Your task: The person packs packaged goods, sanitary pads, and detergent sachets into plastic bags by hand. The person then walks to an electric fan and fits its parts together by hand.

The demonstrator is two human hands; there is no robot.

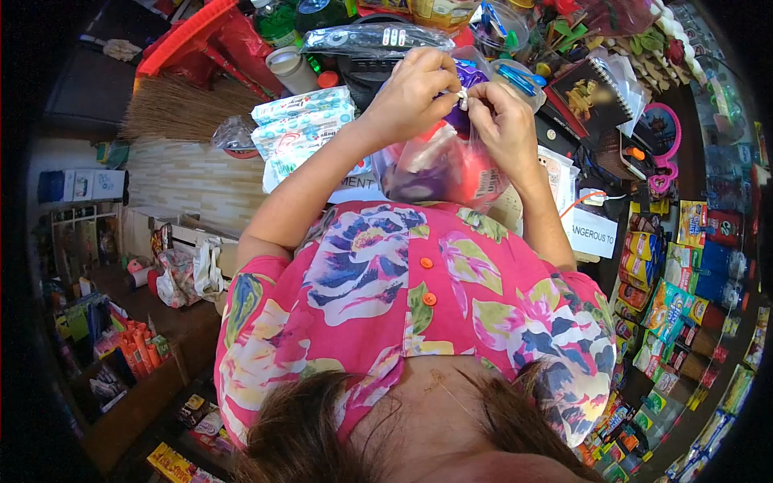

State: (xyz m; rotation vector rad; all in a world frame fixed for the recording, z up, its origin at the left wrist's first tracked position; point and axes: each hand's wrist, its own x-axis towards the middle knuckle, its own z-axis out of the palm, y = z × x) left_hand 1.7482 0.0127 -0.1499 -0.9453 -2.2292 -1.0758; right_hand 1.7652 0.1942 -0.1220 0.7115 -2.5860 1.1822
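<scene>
- Nearest, a pink floral shirt (362, 262) with orange buttons fills the lower middle.
- Just beyond its front edge sits a clear plastic bag (419, 158), with red and purple contents showing through.
- At the top of that bag, the left hand (415, 95) pinches the twisted whitish neck (462, 97), thumb and fingertips drawn together.
- Close beside it, the right hand (507, 125) also has the neck between thumb and curled fingers, its grip narrow.
- To the left of the bag lie stacked white-and-blue packs (304, 125); to the right, a printed sheet (593, 234) reads "ANGEROUS TO".
- Past the hands are a plastic-wrapped remote control (377, 38) and, off to the right, a spiral notebook (592, 90).
- Farther left, a bristle broom (171, 106) lies near a green bottle (274, 26).
- Along the far right hang colourful snack packets (667, 310).
</scene>
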